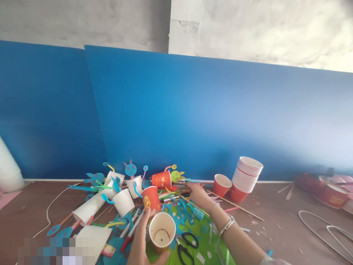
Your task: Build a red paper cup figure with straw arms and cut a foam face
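My left hand (pixel 139 241) is closed around a paper cup (pixel 162 230), its open mouth tilted up toward me and a small dark hole showing in its bottom. Farther back, my right hand (pixel 199 195) reaches into a pile of sticks and straws by the blue panel. Its fingertips are together there, and what they pinch, if anything, is hidden. Just left of that hand lies a red paper cup figure (pixel 161 180) with a green paper head (pixel 175 176). Another red cup (pixel 151 198) stands behind the held cup. Black-handled scissors (pixel 185 247) rest on green paper (pixel 204 241).
White cup figures (pixel 124 202) with blue paper heads and pipe-cleaner arms crowd the left. A stack of paper cups (pixel 246 176) leans beside a single red cup (pixel 222 185). A blue panel (pixel 206 117) borders the brown table (pixel 271 235); a white cable (pixel 317 230) lies right.
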`<state>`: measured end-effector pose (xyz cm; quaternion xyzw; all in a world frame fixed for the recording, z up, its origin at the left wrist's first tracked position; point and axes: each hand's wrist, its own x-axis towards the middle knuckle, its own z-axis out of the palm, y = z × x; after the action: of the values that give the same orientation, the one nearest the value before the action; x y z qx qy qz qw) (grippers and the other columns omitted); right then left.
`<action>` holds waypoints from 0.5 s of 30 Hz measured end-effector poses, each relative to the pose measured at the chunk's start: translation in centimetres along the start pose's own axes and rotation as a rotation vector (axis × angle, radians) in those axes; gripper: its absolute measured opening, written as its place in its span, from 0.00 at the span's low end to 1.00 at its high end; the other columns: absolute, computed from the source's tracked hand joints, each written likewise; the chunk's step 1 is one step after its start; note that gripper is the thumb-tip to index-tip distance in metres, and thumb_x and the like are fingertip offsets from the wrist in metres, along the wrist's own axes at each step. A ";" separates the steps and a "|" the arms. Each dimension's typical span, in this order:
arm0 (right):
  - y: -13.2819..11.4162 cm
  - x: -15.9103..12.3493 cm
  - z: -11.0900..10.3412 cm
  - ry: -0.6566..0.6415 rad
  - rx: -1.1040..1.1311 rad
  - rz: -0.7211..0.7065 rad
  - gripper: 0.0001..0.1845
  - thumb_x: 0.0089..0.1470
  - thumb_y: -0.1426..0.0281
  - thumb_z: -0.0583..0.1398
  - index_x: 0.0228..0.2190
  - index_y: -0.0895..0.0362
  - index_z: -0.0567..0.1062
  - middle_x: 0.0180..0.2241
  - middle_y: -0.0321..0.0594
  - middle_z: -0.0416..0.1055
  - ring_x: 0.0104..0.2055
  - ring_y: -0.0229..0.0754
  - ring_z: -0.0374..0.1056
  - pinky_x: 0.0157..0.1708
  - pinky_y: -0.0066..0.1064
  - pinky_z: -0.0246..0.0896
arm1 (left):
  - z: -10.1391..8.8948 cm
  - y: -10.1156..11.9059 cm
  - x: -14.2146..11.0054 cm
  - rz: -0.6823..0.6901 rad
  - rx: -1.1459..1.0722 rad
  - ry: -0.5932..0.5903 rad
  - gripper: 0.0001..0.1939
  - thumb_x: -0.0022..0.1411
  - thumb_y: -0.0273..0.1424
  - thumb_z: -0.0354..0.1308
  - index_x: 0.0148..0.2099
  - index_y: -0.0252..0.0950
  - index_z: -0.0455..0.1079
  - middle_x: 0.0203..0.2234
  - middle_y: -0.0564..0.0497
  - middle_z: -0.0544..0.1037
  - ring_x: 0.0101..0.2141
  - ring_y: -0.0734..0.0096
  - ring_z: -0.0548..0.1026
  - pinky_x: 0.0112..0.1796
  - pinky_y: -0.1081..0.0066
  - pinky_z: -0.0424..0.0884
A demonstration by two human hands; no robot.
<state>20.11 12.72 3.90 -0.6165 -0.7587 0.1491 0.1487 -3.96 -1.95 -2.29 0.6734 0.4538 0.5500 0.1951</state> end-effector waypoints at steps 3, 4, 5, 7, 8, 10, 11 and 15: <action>0.8 0.5 -0.3 0.017 0.004 0.030 0.32 0.43 0.86 0.51 0.50 0.61 0.75 0.51 0.50 0.73 0.55 0.48 0.67 0.53 0.35 0.58 | 0.0 -0.1 0.0 0.006 -0.015 -0.011 0.44 0.56 0.31 0.62 0.69 0.40 0.43 0.58 0.36 0.64 0.58 0.42 0.64 0.55 0.47 0.64; 1.0 0.7 -0.4 0.022 0.008 0.031 0.33 0.43 0.87 0.51 0.50 0.61 0.75 0.52 0.50 0.73 0.56 0.49 0.66 0.53 0.35 0.58 | 0.0 -0.1 0.0 0.003 -0.015 -0.007 0.44 0.56 0.32 0.62 0.69 0.41 0.43 0.58 0.36 0.64 0.58 0.42 0.64 0.55 0.47 0.64; 1.2 0.9 -0.5 0.023 0.014 0.029 0.34 0.42 0.87 0.51 0.51 0.60 0.74 0.53 0.49 0.72 0.56 0.48 0.66 0.53 0.34 0.58 | 0.0 -0.1 0.0 -0.002 -0.012 -0.003 0.43 0.57 0.33 0.61 0.69 0.41 0.43 0.58 0.36 0.65 0.58 0.42 0.64 0.55 0.47 0.64; 1.5 1.2 -0.6 0.019 0.030 0.023 0.37 0.40 0.88 0.50 0.51 0.58 0.74 0.53 0.45 0.73 0.56 0.45 0.66 0.53 0.30 0.58 | 0.1 -0.1 -0.1 -0.016 -0.001 0.007 0.42 0.58 0.34 0.61 0.69 0.40 0.43 0.57 0.36 0.65 0.58 0.42 0.65 0.54 0.48 0.65; 1.6 1.3 -0.6 0.018 0.037 0.022 0.37 0.39 0.89 0.50 0.51 0.57 0.74 0.52 0.43 0.74 0.55 0.44 0.67 0.52 0.29 0.58 | 0.1 -0.1 -0.1 -0.021 0.003 0.011 0.42 0.58 0.34 0.60 0.69 0.40 0.43 0.57 0.35 0.65 0.57 0.42 0.65 0.54 0.49 0.66; 1.8 1.4 -0.7 0.024 0.040 0.030 0.38 0.39 0.89 0.50 0.51 0.57 0.74 0.51 0.43 0.74 0.53 0.43 0.68 0.49 0.28 0.60 | 0.1 -0.1 -0.1 -0.018 0.004 0.015 0.40 0.60 0.35 0.58 0.69 0.40 0.43 0.57 0.35 0.65 0.57 0.44 0.66 0.53 0.50 0.66; 1.9 1.4 -0.8 0.032 0.036 0.040 0.36 0.40 0.88 0.50 0.50 0.57 0.74 0.50 0.44 0.74 0.52 0.43 0.69 0.48 0.29 0.60 | 0.1 0.0 -0.1 -0.014 0.001 0.018 0.39 0.60 0.34 0.57 0.69 0.39 0.43 0.57 0.35 0.65 0.57 0.44 0.66 0.53 0.50 0.66; 1.2 0.6 -1.2 0.087 -0.002 0.041 0.24 0.47 0.84 0.52 0.43 0.63 0.77 0.45 0.53 0.76 0.49 0.50 0.69 0.46 0.35 0.60 | 0.1 0.2 0.0 -0.017 -0.020 0.004 0.40 0.59 0.32 0.58 0.68 0.40 0.43 0.57 0.35 0.64 0.57 0.43 0.65 0.53 0.50 0.66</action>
<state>21.51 13.59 4.50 -0.6381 -0.7387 0.1243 0.1778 -3.78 -2.03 -2.15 0.6663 0.4546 0.5542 0.2056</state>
